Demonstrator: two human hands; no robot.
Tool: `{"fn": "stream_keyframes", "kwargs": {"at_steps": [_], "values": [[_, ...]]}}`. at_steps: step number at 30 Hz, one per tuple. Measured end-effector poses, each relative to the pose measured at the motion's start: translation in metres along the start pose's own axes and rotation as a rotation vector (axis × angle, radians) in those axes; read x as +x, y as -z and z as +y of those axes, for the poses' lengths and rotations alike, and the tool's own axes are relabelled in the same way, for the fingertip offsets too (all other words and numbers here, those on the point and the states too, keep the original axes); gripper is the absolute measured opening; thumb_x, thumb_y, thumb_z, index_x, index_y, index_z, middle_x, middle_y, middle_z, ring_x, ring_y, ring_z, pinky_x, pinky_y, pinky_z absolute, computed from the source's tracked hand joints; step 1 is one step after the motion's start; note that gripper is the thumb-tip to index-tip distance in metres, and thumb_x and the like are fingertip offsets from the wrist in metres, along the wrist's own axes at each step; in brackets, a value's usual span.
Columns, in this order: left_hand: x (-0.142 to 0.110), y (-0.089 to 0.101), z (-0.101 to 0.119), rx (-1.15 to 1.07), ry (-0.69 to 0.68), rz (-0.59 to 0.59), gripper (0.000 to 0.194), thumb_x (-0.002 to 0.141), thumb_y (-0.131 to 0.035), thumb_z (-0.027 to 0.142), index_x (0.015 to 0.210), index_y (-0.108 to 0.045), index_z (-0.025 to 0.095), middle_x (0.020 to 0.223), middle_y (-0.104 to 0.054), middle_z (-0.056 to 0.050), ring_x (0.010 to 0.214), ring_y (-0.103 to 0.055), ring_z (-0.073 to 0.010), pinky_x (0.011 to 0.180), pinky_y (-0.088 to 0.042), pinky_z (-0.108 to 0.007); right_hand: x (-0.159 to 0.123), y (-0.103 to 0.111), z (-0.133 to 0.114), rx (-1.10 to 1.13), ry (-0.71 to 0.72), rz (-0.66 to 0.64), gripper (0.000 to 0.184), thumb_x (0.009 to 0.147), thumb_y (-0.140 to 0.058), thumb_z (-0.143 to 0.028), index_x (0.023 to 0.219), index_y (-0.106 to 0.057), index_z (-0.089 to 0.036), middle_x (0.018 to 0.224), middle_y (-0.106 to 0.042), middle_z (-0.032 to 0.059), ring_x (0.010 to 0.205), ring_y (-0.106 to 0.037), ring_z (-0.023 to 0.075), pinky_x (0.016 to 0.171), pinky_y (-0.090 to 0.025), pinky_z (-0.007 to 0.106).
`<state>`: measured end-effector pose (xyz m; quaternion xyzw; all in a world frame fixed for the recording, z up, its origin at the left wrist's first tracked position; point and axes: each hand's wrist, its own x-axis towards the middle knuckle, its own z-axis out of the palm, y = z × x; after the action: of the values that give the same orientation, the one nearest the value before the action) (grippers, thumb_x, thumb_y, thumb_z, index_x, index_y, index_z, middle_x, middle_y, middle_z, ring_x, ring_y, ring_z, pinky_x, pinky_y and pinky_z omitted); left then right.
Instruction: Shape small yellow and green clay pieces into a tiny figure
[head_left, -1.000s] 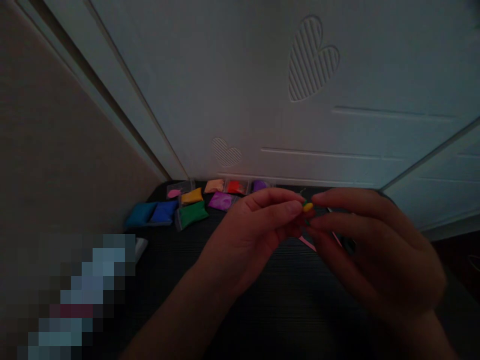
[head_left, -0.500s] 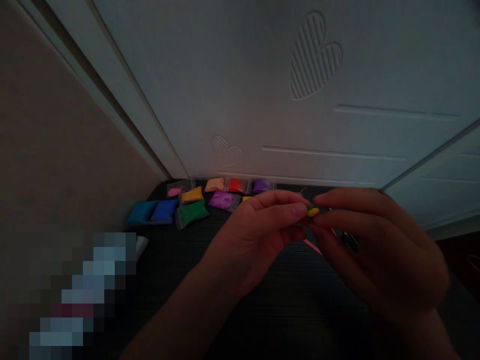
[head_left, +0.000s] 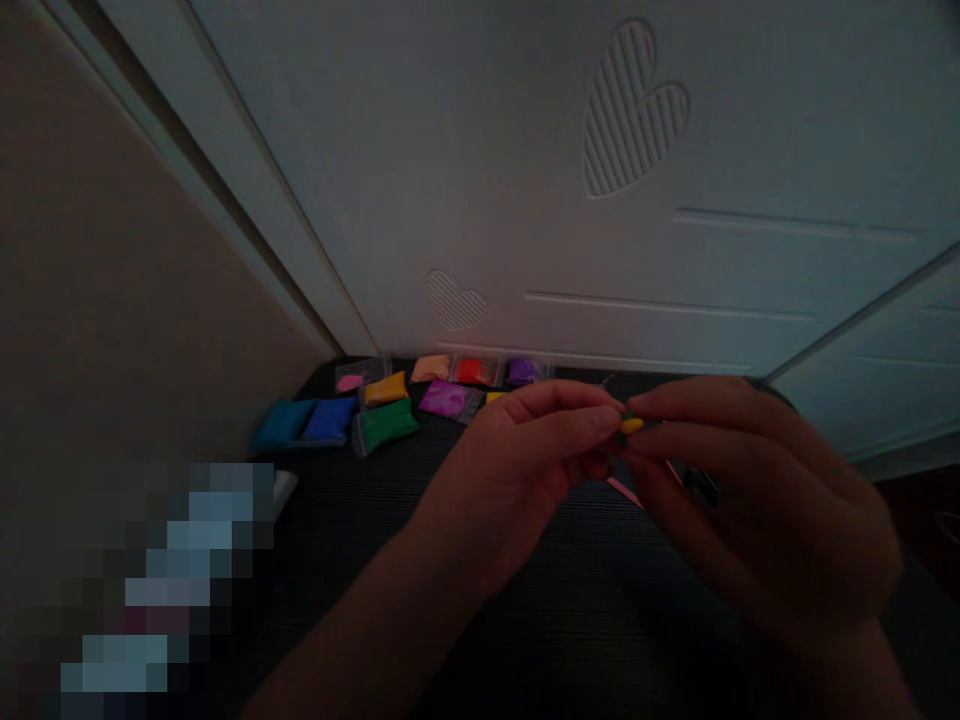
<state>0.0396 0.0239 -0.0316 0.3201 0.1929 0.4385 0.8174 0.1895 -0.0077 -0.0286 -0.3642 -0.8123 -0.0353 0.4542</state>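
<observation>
Small yellow-and-green piece, material unclear (head_left: 631,426), pinched between the fingertips of both hands above the dark wood-grained tabletop (head_left: 450,570).
Left hand (head_left: 510,470) grips the piece's left side, thumb and index finger together; right hand (head_left: 772,490) grasps it from the right with fingertips, its contact partly hidden. Below the hands, a thin pink strip (head_left: 625,491) lies on the tabletop, partly covered. To the left of the hands, near the back edge: a magenta plastic packet (head_left: 442,398), a green plastic packet (head_left: 388,427), a blue plastic packet (head_left: 328,420) and a teal packet (head_left: 283,425), the last two side by side. Behind: a white panel with embossed striped hearts (head_left: 450,150).
</observation>
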Motion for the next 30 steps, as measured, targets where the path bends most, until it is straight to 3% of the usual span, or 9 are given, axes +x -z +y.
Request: {"fn": "stream_keyframes", "kwargs": {"at_steps": [30], "values": [[-0.0026,0.0013,-0.0007,0.106,-0.066,0.058,0.006,0.067,-0.062,0.012,0.073,-0.063,0.014,0.071,-0.06,0.001,0.066,-0.053,-0.0077,0.063,-0.04,-0.02,-0.0009,0.0001,0.0006,-0.004,-0.017,-0.016,0.034,0.063,-0.064,-0.005,0.093,-0.057,-0.018,0.098,-0.06,0.0043,0.087,-0.056,0.0173,0.074,-0.047,0.031]]}}
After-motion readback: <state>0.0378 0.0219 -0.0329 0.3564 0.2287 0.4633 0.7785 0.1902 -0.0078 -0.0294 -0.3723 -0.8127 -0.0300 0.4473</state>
